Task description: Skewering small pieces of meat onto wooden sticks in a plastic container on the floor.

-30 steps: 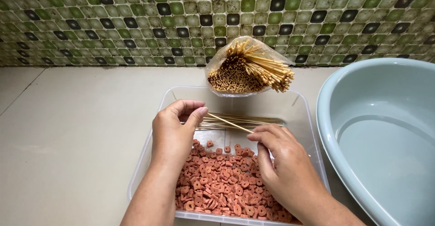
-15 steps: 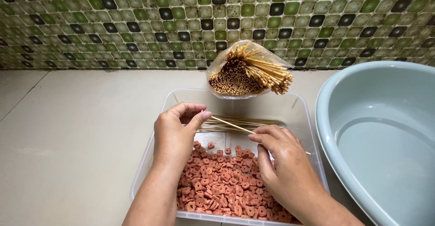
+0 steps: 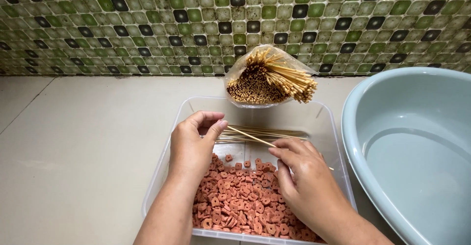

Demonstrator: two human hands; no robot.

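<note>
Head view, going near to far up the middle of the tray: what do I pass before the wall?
Reddish sliced pieces → skewer held between left hand and right hand → loose skewers on the clear tray → bag of skewers → tiled wall.

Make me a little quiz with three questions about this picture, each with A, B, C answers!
1. Where are the reddish-brown slices?
A. In the clear plastic tub
B. In the basin
C. On the floor

2. What colour is the big basin on the right?
A. Red
B. Pale blue-grey
C. Yellow

3. What is the thin wooden skewer doing?
A. Lying in the basin
B. Standing in the bag
C. Held between both hands

Answers:
1 A, the slices fill the tub's near half.
2 B, its rim and inside are pale blue-grey.
3 C, the left hand pinches one end and the right hand grips the other.
</note>
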